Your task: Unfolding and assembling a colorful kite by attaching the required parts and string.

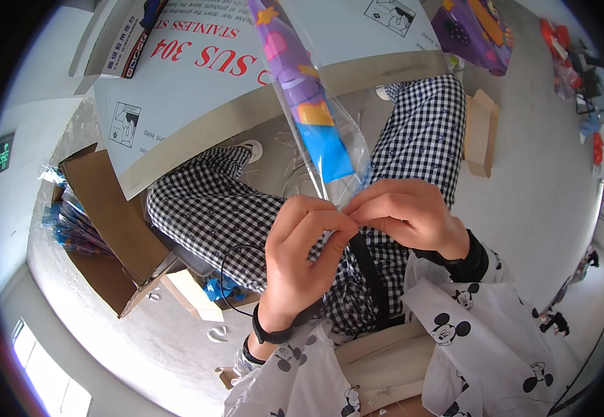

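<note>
My left hand [300,243] and my right hand [409,214] meet above my lap, thumbs and fingertips pinched together. Between them is the near end of a long transparent plastic bag [359,142]. Inside the bag lies a flat folded sheet [295,80], purple with orange and pink shapes and a blue end. From my fingers the bag slants away across the table's edge, its far part beyond the top of the picture. My fingers hide the bag's very tip.
The table [197,104] has grey-blue film with red print. A white-and-dark box [129,42] and a purple printed package [475,35] are on it. Left stands an open cardboard box [111,233] of packets; a small carton [481,132] lies on the floor at right.
</note>
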Tool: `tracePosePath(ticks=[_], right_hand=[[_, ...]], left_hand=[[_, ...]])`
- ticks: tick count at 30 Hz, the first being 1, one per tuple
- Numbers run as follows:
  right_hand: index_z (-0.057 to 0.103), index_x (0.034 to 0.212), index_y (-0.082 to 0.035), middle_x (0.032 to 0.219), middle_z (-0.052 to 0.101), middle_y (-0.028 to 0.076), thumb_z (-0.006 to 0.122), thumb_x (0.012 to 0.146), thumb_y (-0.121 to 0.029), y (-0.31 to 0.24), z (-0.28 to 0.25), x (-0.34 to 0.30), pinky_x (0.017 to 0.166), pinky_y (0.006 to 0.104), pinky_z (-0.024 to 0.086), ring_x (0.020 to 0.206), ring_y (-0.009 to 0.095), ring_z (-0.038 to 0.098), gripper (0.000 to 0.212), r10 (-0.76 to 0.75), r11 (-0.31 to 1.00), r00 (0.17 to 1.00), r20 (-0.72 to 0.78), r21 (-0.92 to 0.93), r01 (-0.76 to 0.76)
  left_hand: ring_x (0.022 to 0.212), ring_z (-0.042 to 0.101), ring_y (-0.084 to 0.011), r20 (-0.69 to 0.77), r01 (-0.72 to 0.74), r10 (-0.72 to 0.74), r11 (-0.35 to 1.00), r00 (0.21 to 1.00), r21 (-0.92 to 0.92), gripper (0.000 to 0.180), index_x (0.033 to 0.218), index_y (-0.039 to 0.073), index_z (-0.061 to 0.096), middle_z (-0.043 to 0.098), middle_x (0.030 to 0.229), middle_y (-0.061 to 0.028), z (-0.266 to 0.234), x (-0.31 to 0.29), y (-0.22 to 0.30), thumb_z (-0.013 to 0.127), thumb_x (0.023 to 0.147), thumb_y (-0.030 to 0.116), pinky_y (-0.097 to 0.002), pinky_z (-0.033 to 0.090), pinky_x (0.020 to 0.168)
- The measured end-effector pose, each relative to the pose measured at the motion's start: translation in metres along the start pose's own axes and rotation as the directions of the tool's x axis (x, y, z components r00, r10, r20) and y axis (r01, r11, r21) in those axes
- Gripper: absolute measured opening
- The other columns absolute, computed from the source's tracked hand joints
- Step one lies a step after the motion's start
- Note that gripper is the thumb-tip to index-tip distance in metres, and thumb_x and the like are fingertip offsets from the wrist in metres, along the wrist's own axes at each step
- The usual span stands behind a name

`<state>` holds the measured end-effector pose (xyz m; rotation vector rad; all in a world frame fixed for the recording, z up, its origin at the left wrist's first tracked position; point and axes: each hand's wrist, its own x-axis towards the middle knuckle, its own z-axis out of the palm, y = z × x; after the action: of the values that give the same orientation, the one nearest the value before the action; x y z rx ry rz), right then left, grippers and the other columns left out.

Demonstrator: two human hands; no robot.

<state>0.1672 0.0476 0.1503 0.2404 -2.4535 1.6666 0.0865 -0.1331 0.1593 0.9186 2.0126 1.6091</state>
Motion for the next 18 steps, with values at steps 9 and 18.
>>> tracePosePath(ticks=[9, 18], right_hand=[[0.063, 0.092, -0.001, 0.096, 0.07, 0.011, 0.065, 0.081, 0.008, 0.015, -0.012, -0.007, 0.071, 0.0286, 0.056, 0.084, 0.02, 0.07, 0.014, 0.137, 0.981, 0.97, -0.202, 0.161, -0.106], [0.06, 0.093, -0.001, 0.096, 0.07, 0.015, 0.062, 0.088, 0.002, 0.015, -0.009, -0.015, 0.073, 0.0304, 0.056, 0.088, 0.022, 0.069, 0.006, 0.147, 0.945, 0.962, -0.229, 0.319, -0.069]], left_hand=[[0.075, 0.054, -0.0161, -0.277, 0.077, -0.139, 0.972, 0.951, -0.224, 0.019, 0.083, 0.001, 0.058, 0.058, 0.093, -0.0118, -0.006, -0.035, -0.008, 0.061, 0.071, -0.014, -0.026, 0.044, 0.066], [0.109, 0.055, -0.0167, -0.612, 0.472, -0.47, 0.864, 0.636, -0.174, 0.024, 0.109, -0.001, 0.059, 0.06, 0.115, -0.0111, -0.095, -0.075, -0.051, 0.064, 0.089, 0.01, -0.0271, 0.05, 0.077]])
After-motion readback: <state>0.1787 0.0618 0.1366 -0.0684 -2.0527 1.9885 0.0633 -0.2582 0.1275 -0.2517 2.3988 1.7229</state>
